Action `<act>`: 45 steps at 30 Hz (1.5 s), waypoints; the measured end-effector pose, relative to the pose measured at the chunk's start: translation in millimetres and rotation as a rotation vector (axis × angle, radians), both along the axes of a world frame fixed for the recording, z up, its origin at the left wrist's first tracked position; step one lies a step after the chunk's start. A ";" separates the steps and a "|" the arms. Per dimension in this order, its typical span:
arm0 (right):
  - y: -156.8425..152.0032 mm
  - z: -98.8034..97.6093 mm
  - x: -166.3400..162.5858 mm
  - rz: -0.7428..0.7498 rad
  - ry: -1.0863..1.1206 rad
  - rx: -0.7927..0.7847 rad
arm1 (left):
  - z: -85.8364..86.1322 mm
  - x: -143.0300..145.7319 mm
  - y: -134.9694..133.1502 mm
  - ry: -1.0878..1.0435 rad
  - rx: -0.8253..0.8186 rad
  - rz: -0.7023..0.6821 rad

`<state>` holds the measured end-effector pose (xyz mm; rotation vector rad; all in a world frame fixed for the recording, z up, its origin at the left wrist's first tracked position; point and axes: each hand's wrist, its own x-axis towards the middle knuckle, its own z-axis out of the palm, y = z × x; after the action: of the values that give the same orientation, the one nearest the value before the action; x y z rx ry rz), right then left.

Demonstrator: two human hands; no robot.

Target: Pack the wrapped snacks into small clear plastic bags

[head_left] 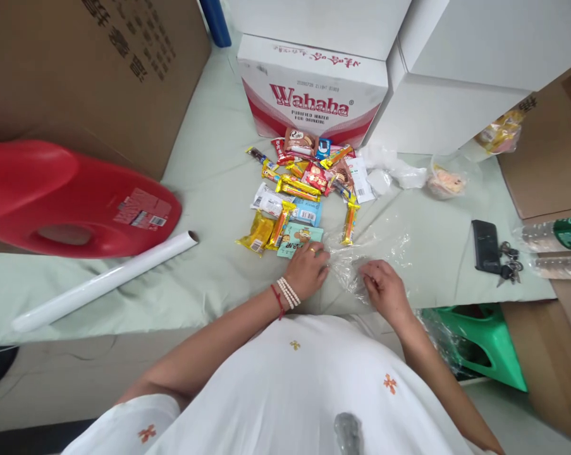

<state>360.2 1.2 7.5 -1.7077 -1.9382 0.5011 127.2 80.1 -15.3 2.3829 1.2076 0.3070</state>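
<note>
A clear plastic bag [344, 265] lies crumpled on the cloth between my two hands. My left hand [308, 270], with beads and a red cord at its wrist, has curled fingers closed at the bag's left edge. Just above it, partly covered by its fingers, is a mint-green snack packet [297, 239]. The fingers of my right hand [384, 287] pinch the bag's right side. Beyond lie a yellow packet [257, 232], several yellow snack sticks [349, 221], a light-blue packet [306, 212] and a brown packet [300, 142] in a loose heap.
A white-and-red water carton [313, 95] stands behind the snacks, beside white boxes [446, 107]. On the left are a red jug [76, 202] and a white roll [105, 281]. A black phone [485, 246], keys [509, 262] and plastic bottles [558, 235] lie right. Below is a green stool [503, 354].
</note>
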 end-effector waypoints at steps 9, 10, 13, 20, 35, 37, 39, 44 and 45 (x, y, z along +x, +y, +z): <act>-7.0 -8.3 -4.7 -0.114 0.264 -0.195 | 4.2 15.9 -0.8 -0.025 -0.004 -0.416; -5.4 -9.5 -2.7 -0.157 0.297 -0.227 | 3.6 16.9 0.7 -0.033 -0.041 -0.432; -0.9 -18.1 5.0 -0.238 0.394 -0.330 | 0.4 6.9 6.8 -0.108 -0.104 -0.464; 9.2 -30.1 9.4 -0.248 0.354 -0.312 | 7.5 -52.0 15.0 -0.208 -0.132 -0.486; 11.5 -29.6 -9.0 -0.139 -0.027 -0.348 | 6.9 -6.6 -1.2 0.095 0.014 0.120; 13.1 -27.8 -17.4 -0.149 -0.125 -0.352 | 4.6 -10.2 -8.0 -0.014 0.067 0.139; 15.3 -26.6 -26.1 -0.171 -0.204 -0.366 | 2.8 -8.7 -19.5 -0.173 0.123 0.006; 19.0 -28.4 -41.2 -0.192 -0.267 -0.338 | 0.2 5.2 -35.2 -0.366 0.091 -0.307; 19.2 -29.8 -42.8 -0.194 -0.264 -0.326 | -0.3 5.9 -33.2 -0.315 0.062 -0.242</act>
<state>317.4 20.3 -22.3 -2.2425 -1.9174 0.5656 133.1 47.0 -15.6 2.3876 0.7699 0.6199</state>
